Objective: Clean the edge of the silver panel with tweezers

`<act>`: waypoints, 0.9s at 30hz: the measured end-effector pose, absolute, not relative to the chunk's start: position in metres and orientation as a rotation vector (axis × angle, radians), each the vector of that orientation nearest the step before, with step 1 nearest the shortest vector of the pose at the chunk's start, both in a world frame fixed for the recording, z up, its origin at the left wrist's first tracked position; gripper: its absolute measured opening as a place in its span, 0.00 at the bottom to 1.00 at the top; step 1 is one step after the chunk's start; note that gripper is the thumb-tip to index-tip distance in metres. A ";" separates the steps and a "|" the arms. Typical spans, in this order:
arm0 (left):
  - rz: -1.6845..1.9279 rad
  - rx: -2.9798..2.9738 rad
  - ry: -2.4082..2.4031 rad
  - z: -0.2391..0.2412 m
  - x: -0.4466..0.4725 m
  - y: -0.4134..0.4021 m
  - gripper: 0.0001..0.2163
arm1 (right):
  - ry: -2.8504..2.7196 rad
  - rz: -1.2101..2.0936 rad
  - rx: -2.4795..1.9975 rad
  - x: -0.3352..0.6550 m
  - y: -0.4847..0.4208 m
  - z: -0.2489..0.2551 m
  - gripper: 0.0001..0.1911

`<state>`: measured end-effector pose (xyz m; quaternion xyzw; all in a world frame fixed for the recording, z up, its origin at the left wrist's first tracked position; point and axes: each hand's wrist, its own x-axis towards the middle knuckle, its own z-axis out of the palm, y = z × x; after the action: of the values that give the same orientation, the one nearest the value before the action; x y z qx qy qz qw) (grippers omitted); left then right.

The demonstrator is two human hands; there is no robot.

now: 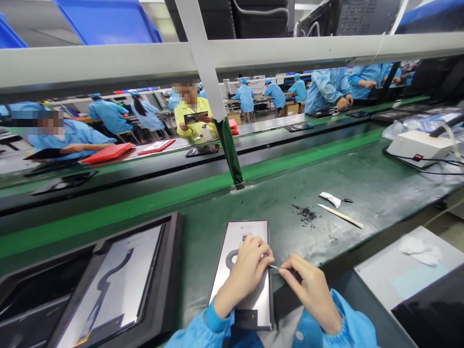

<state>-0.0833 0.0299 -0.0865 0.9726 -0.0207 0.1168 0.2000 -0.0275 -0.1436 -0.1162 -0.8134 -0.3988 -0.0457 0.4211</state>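
Green worktop lies beneath the grip, lit by glare. Right hand has thumb and fingertips closed in a narrow pinch on a thin tool, whose far end meets the left hand at the panel's right long edge. Left hand rests across the flat panel, fingers bent and drawn together; whether they also pinch the tool's tip or some small piece, I cannot tell. That panel is directly under the left hand and just left of the right one, pale side up, a curved grey strip showing beside the knuckles. For this close edge work, a light, flat left palm would seem best, steadying the panel without bending it, while the right hand keeps the tool low and moves in short, even strokes, its point kept off the pale face and the strip. Left of the grip, a black foam tray holds a similar panel. Beyond the right hand lie dark scraps, best kept out from under the panel, with a pale stick and a white wad just past them. Farther right stands a white box; ahead, past a post, a co-worker in yellow holds a dark sheet.
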 end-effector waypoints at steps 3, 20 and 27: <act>0.335 2.721 -0.028 -0.091 -0.093 0.028 0.09 | -0.893 -0.158 -2.100 -0.028 -0.142 -0.120 0.23; 0.593 2.745 -0.042 -0.120 -0.122 0.028 0.14 | -1.044 0.108 -2.100 -0.014 -0.147 -0.112 0.17; 0.595 2.781 -0.111 -0.146 -0.131 0.024 0.26 | -0.949 0.239 -2.041 -0.005 -0.147 -0.110 0.12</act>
<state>-0.1307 0.0245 -0.1459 0.9664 -0.0384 0.2069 0.1474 -0.0052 -0.1469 -0.1096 -0.8161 -0.3795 0.0955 0.4252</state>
